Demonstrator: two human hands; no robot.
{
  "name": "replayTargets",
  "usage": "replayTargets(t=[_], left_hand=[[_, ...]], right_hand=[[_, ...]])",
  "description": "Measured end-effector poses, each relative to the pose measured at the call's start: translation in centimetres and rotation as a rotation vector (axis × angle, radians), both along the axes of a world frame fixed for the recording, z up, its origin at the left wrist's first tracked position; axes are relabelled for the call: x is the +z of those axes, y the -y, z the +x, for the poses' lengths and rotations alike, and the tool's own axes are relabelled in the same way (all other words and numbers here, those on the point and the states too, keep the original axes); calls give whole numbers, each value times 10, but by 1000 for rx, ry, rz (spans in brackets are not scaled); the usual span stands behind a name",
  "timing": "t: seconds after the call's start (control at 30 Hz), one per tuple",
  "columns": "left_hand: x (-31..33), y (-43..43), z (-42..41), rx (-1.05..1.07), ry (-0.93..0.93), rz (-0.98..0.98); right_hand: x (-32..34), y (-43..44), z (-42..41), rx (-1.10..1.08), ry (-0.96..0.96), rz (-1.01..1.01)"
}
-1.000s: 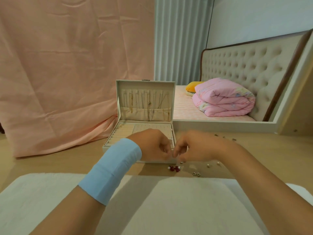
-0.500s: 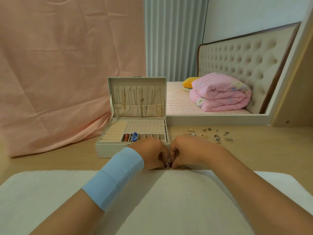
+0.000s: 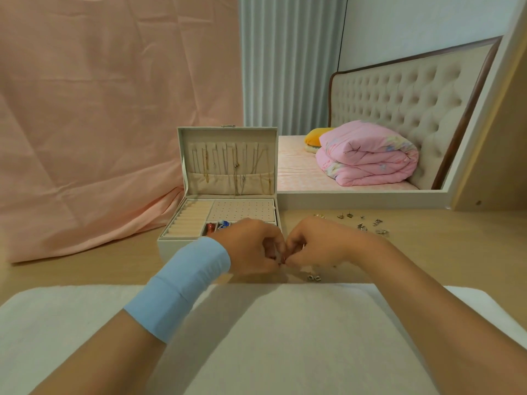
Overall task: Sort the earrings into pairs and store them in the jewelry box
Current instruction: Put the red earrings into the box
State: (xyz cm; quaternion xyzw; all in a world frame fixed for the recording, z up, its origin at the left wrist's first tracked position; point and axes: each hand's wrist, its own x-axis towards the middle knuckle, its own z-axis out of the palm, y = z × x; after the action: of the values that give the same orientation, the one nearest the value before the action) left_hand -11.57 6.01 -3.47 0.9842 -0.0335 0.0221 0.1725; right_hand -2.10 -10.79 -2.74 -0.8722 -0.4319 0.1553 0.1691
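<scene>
One big pink cloth (image 3: 99,124) hangs across the left half of the background, with one grey curtain (image 3: 291,67) next to it. On the right is one bed with a tufted headboard (image 3: 399,104). A folded pink quilt (image 3: 368,155) and one yellow pillow (image 3: 315,135) lie on it.

Up close, one white towel (image 3: 256,337) covers the near part of the wooden table (image 3: 85,272), and both forearms lie over it.

The jewelry box (image 3: 171,246) sits on the table just past the towel, left of centre. Its lid stands upright with several thin chains hanging inside it. In the tray there's one section of ring rolls on the left and one dotted stud panel behind. The small front compartments have one red item (image 3: 210,228) and one blue item (image 3: 224,224) in them.

The left hand (image 3: 251,249), with a light blue wristband (image 3: 179,286), and the right hand (image 3: 316,243) meet right in front of the box. Both have their fingers curled in, and the fingertips pinch a tiny red earring (image 3: 282,261) between them. I can't tell if it's one piece or two.

Two small silver earrings (image 3: 313,277) lie side by side at the towel's far edge. A scatter of loose earrings (image 3: 362,225), roughly eight or nine, is on the table to the right. They're too tiny to count exactly.
</scene>
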Motion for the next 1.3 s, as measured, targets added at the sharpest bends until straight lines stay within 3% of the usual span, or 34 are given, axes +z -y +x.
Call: replayTargets(t=[0.2, 0.6, 0.9, 1.1, 1.3], left_hand=[[23, -32, -4, 114, 105, -332], [19, -83, -11, 242, 346, -861], [17, -117, -14, 418, 455, -935], [25, -131, 4, 473, 446, -825], [22, -137, 29, 417, 351, -800]], right_hand=[[10, -5, 0, -42, -320, 374], [22, -91, 7, -91, -488, 716], [29, -150, 13, 18, -501, 754], [21, -160, 19, 73, -445, 780], [13, -159, 33, -26, -211, 800]])
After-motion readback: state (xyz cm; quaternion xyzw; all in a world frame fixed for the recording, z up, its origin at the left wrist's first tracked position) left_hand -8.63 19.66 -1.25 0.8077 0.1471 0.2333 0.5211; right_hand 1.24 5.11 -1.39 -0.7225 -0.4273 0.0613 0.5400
